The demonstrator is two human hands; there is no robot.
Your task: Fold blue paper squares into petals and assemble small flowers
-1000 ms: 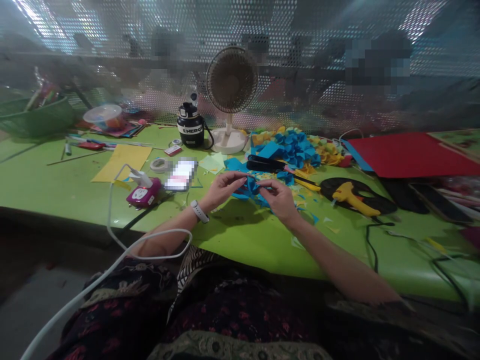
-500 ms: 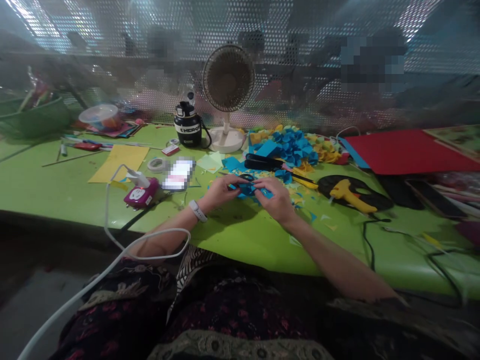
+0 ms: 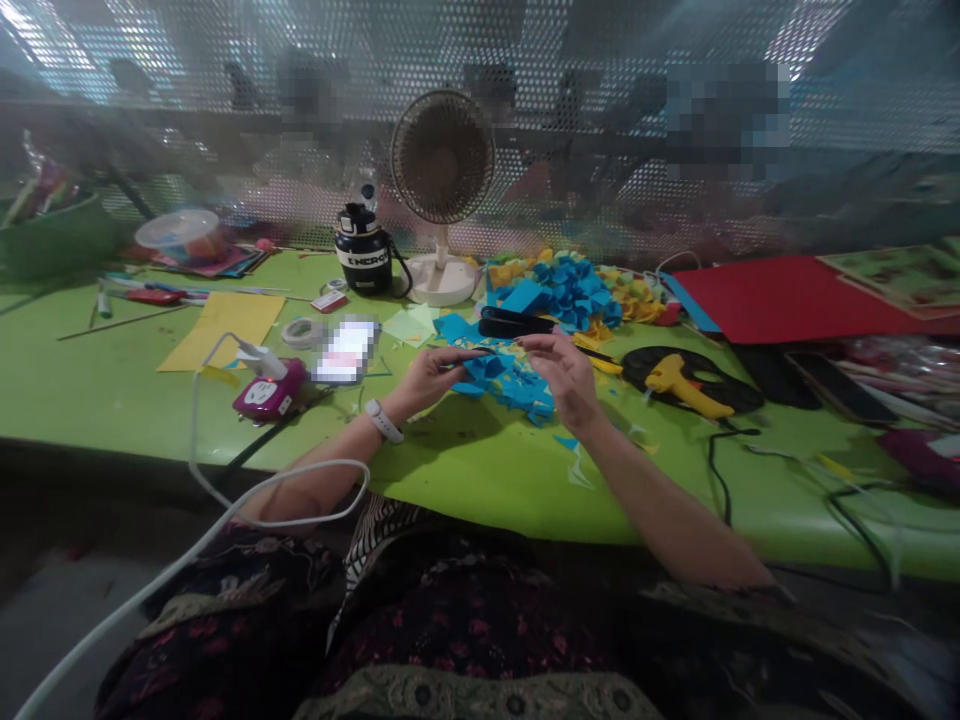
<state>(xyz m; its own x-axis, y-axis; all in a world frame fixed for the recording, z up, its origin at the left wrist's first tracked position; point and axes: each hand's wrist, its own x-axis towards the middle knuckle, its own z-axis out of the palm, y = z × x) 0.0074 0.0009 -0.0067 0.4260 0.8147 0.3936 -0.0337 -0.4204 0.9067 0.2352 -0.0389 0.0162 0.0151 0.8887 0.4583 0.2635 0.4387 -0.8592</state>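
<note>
My left hand, with a white band on the wrist, is closed in a pinch around a small piece of blue paper. Apart from it, to the right, my right hand is raised over the scraps with bent fingers spread and nothing visible in them. Under and between both hands lie blue and yellow paper scraps. Just beyond the fingers is a long black tool, its kind unclear. Behind it rises a heap of folded blue paper pieces.
A yellow glue gun rests on a black holder at right, near red sheets. A fan and black bottle stand behind. At left are a phone, tape roll, purple socket block and white cable.
My right hand has moved away from my left, its fingers parting. My left hand stays near the scraps with the blue paper. The view has shifted slightly right.
</note>
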